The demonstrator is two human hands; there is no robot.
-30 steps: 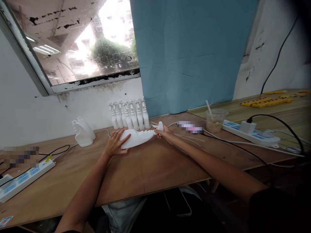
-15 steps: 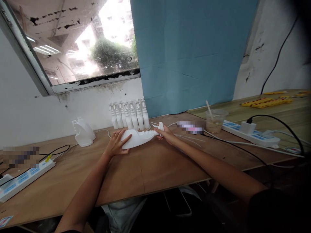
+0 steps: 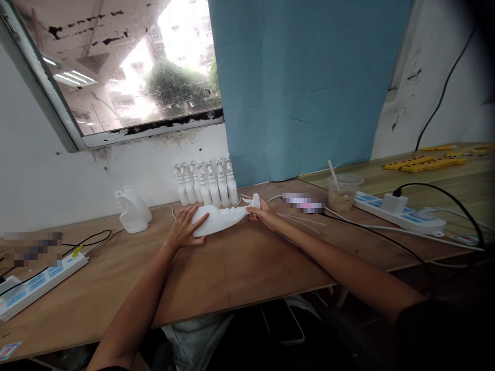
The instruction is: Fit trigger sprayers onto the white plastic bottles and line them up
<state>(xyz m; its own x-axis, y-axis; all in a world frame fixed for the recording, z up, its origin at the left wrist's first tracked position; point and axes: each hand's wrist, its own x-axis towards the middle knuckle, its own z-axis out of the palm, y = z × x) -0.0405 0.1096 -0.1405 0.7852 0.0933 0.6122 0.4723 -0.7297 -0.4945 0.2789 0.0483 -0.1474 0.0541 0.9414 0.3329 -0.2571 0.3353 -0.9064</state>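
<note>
A white spray bottle point(image 3: 220, 220) lies tilted on its side between my hands, just above the wooden table. Around its wide lower body, my left hand point(image 3: 186, 226) is closed. At the neck, my right hand point(image 3: 263, 212) grips the white trigger spray head point(image 3: 256, 200) with thumb and fingers. The head sits at the bottle's mouth; how tightly it is fitted I cannot tell. Thin white tubes point(image 3: 303, 221) lie on the table to the right of my right hand.
Several white spray bottles point(image 3: 211, 184) stand in a row against the wall. White bottles without heads point(image 3: 133, 210) stand at the left. Power strips point(image 3: 398, 212) with cables lie on both sides. A plastic cup point(image 3: 341, 196) with a straw stands right, beside a pixelated item point(image 3: 303, 202).
Both hands keep their hold on the bottle and spray head. The right fingers have shifted slightly around the head; the bottle has moved very little.
</note>
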